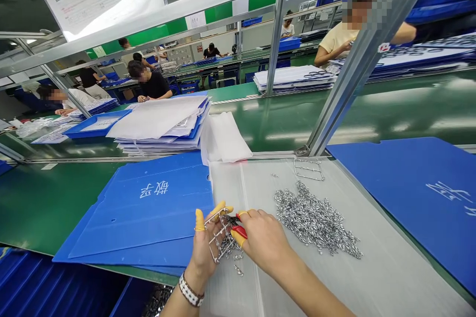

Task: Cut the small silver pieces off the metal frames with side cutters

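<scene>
My left hand [205,243], with yellow finger cots on its fingertips, holds up a silver sprue frame [219,237] with crossbars. In my right hand [262,237] is a pair of red-handled nippers [238,231], its dark jaws at the frame's right side. Small shiny silver parts [230,245] lie behind and below the frame, a few of them loose near my left wrist. To the right of my hands spreads a large pile of similar silver pieces [316,220] on the grey sheet. Which piece the jaws touch is too small to tell.
A bare sprue frame [309,169] lies beyond the pile. Blue plastic sheets [148,208] flank the work surface, another blue sheet [409,178] at right. A stack of papers and boards [159,129] stands behind. A metal post [342,94] rises ahead. Several people sit at benches farther off.
</scene>
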Motion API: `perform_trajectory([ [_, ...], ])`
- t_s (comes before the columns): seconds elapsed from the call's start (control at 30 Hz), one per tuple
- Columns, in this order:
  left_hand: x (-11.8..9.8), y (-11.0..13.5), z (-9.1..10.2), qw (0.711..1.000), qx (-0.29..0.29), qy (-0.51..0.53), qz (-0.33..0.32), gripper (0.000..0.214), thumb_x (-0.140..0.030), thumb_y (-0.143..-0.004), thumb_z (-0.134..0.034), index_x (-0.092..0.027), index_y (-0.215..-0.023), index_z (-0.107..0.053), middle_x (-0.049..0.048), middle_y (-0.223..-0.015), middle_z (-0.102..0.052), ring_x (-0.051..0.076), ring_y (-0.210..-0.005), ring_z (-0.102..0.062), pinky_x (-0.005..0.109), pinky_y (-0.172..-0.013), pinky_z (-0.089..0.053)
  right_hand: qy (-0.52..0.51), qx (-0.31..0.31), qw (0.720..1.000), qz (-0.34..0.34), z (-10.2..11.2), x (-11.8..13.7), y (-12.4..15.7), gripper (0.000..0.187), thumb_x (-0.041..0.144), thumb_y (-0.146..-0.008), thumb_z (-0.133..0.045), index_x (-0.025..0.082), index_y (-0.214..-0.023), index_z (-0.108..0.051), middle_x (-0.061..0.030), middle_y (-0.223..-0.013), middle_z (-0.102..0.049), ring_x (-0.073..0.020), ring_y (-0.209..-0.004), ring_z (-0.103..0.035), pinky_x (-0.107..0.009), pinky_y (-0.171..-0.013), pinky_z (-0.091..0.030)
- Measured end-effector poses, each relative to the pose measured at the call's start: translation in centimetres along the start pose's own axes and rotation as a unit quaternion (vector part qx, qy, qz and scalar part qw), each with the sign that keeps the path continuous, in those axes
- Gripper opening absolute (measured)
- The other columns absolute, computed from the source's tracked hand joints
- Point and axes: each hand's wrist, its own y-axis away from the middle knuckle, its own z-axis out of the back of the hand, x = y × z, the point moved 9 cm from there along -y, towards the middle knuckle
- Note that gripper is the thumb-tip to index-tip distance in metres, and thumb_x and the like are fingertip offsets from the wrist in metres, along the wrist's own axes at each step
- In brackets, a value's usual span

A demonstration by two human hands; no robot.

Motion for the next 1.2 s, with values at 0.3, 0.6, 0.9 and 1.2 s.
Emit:
perform_trajectory([
  [0.3,-0.8,0.2,-0.3,0.997,-0.001,-0.062,-0.037,0.069,-0.068,-0.082,-0.030,-0.018,-0.120,-0.060,0.0115,-0.121,-0.061,0.027,-0.119,-0.049,0.040,-0.103,-0.031,-0.026,0.021,0.999,0.017,0.0,0.5,-0.3,0.024,0.034,-0.082,-0.050,0.018,-0.094,-0.064,-0.0095,-0.088,-0.068,-0.0251,-0.084,-0.063,-0.034,-0.070,-0.043],
  [0.6,-1.2,0.3,-0.3,0.989,0.016,-0.120,-0.088,0.063,-0.064,-0.083,-0.038,-0.018,-0.122,-0.059,0.0116,-0.122,-0.061,0.028,-0.115,-0.051,0.043,-0.103,-0.031,-0.014,0.039,0.999,0.019,0.2,0.4,-0.4,0.020,0.034,-0.081,-0.050,0.019,-0.084,-0.064,-0.0068,-0.080,-0.068,-0.0219,-0.073,-0.064,-0.029,-0.060,-0.041],
  [0.9,-1.2,0.0,-0.1,1.000,-0.012,-0.016,-0.022,0.070,-0.067,-0.083,-0.030,-0.014,-0.115,-0.062,0.0141,-0.115,-0.064,0.027,-0.101,-0.059,0.042,-0.095,-0.039,0.000,0.024,1.000,0.007,-0.3,0.2,0.8,0.020,0.031,-0.082,-0.052,0.018,-0.092,-0.064,-0.0100,-0.086,-0.066,-0.0250,-0.084,-0.062,-0.033,-0.068,-0.042],
  [1.2,-1.5,-0.3,-0.7,1.000,0.003,0.014,-0.028,0.071,-0.069,-0.081,-0.032,-0.013,-0.114,-0.062,0.0143,-0.107,-0.067,0.027,-0.093,-0.062,0.044,-0.093,-0.041,-0.020,0.030,0.999,0.005,-1.0,0.2,1.2,0.020,0.031,-0.081,-0.051,0.017,-0.090,-0.063,-0.0108,-0.089,-0.066,-0.0277,-0.088,-0.060,-0.037,-0.072,-0.041],
])
